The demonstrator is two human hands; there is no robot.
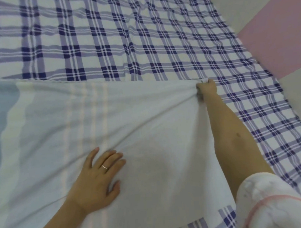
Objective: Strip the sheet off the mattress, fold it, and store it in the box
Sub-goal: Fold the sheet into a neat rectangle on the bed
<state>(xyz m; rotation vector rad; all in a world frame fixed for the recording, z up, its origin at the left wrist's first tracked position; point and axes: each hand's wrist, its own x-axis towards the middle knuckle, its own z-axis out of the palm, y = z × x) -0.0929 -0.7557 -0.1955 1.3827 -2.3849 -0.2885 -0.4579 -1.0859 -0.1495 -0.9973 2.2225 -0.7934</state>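
The left hand lies flat, palm down, on a pale white cotton sheet with faint pink stripes and a light blue band. Its fingers are straight and slightly spread, and one wears a thin ring. The right arm is stretched well forward out of a white sleeve with pink trim. The right hand is curled tight round the sheet's far corner, bunching the cloth into radiating creases.

The hands are well apart. From the right hand the sheet's far edge runs leftwards, and its side edge follows the forearm back. The sheet rests on a blue-and-white plaid cloth, which spreads wide beyond both hands. Right of the right arm the plaid ends at a pink and grey panelled surface.
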